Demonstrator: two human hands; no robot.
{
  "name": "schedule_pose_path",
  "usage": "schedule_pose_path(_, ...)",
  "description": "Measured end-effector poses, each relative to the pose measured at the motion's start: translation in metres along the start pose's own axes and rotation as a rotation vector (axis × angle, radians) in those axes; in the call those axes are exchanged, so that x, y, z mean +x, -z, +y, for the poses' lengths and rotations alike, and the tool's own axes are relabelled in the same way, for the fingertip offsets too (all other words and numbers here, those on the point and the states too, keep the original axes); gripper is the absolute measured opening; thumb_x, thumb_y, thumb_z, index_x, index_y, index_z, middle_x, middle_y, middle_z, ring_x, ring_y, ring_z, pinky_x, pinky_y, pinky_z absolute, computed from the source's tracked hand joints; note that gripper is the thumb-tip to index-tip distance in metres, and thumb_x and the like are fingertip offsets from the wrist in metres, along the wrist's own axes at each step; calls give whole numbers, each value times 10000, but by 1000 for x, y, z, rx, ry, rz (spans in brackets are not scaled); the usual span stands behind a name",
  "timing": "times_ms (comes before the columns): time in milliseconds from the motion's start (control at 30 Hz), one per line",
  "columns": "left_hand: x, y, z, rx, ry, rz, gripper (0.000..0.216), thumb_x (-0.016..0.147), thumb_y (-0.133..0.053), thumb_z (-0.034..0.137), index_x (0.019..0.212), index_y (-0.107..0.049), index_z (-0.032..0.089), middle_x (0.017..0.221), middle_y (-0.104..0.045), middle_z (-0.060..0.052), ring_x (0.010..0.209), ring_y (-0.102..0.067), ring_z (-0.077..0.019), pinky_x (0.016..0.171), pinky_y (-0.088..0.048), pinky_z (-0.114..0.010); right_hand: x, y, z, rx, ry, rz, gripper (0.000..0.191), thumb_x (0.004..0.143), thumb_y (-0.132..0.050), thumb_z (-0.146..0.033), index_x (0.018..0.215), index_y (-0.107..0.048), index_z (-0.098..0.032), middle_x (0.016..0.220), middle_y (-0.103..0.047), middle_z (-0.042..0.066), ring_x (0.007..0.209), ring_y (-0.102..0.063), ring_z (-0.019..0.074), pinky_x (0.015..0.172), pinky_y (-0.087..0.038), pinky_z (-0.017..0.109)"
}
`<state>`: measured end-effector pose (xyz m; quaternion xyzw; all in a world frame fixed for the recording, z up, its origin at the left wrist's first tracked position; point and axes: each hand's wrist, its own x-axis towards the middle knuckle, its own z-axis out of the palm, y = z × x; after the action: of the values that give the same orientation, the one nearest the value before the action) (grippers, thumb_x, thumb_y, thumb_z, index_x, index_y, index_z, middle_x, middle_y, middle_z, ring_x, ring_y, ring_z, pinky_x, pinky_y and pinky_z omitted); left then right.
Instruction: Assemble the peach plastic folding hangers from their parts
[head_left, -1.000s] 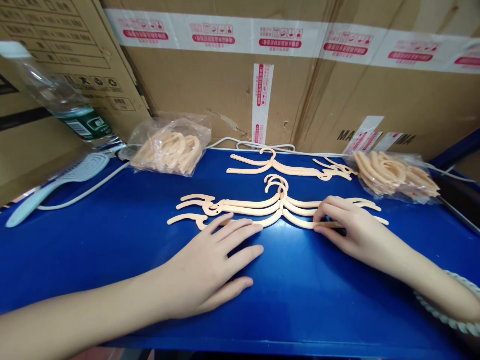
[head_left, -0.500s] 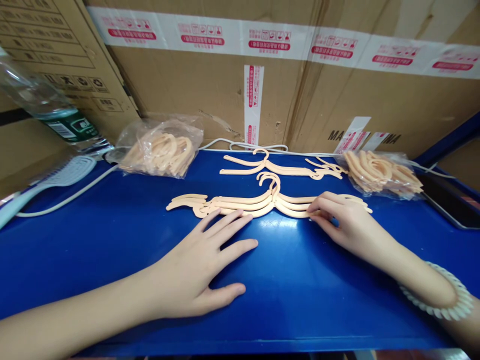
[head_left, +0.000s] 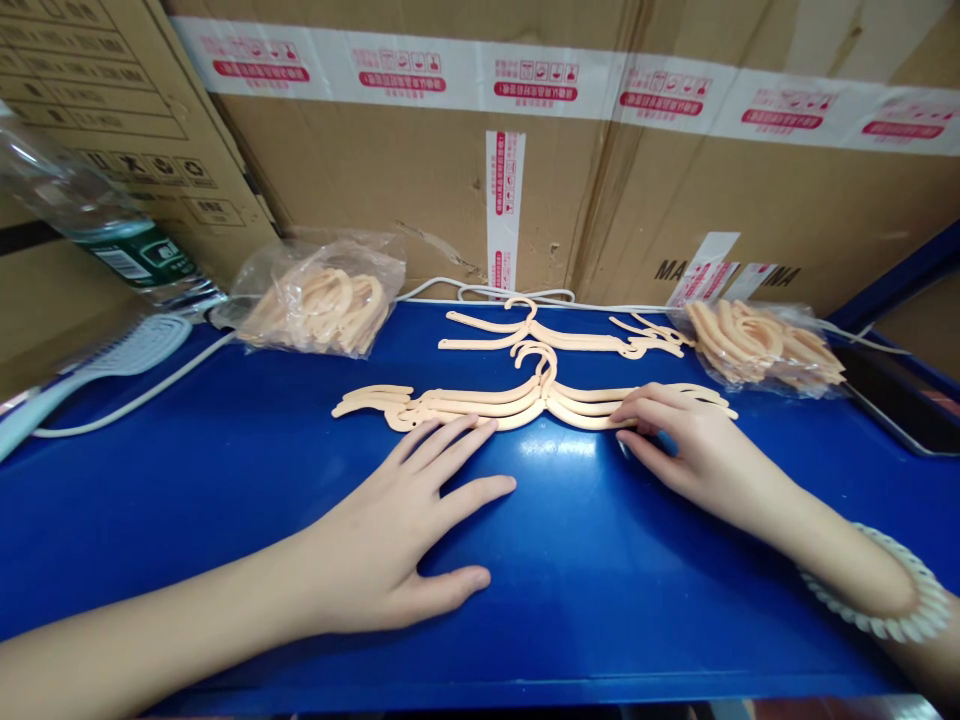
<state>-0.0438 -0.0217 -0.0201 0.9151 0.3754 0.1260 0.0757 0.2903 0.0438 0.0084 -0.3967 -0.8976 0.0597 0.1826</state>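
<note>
Several folding peach plastic hangers (head_left: pixel 491 408) lie stacked flat on the blue table (head_left: pixel 570 580), their hooks pointing away from me. My left hand (head_left: pixel 416 525) is spread flat, palm down, its longer fingertips touching the near edge of the stack's left side. At the right arm of the stack, my right hand (head_left: pixel 679 440) has curled fingers on the near hanger, with the thumb close against its lower edge. Behind the stack rests another hanger (head_left: pixel 529 328) with its left arm pieces apart.
Clear bags of hangers sit at the left (head_left: pixel 322 300) and right (head_left: pixel 765 345). A hairbrush (head_left: pixel 127 350) and a water bottle (head_left: pixel 127 240) are far left; a phone (head_left: pixel 907 405) is far right. White cable (head_left: pixel 495 295) runs before a large carton (head_left: pixel 420 180).
The hanger stack has shifted very slightly away from me and to the left. My right fingers have moved a little with it; my left hand has hardly moved.
</note>
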Motion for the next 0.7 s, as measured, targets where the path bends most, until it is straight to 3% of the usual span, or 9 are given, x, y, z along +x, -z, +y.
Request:
schedule_pose_path(533,-1,-1,-3,-12,-23,-34,647,920,-668,481,1510,-460,317,1695,-215,-131,1550,-223,-404,1216,-255,-665,-2,3,-2,-26,-14,-12,157,1005,-525,-238,1040,-676,-218,1087,-667,85,962,-663,249,851,-535,397)
schedule_pose_path(700,-1,-1,0,-28,-3,-14,630,908,-680,452,1492,-488,316,1689,-244,-113,1536,-252,-416,1217,-247,-670,0,3,-7,-20,16,26,129,997,-548,-224,1016,-675,-215,1012,-688,79,892,-674,237,785,-536,368)
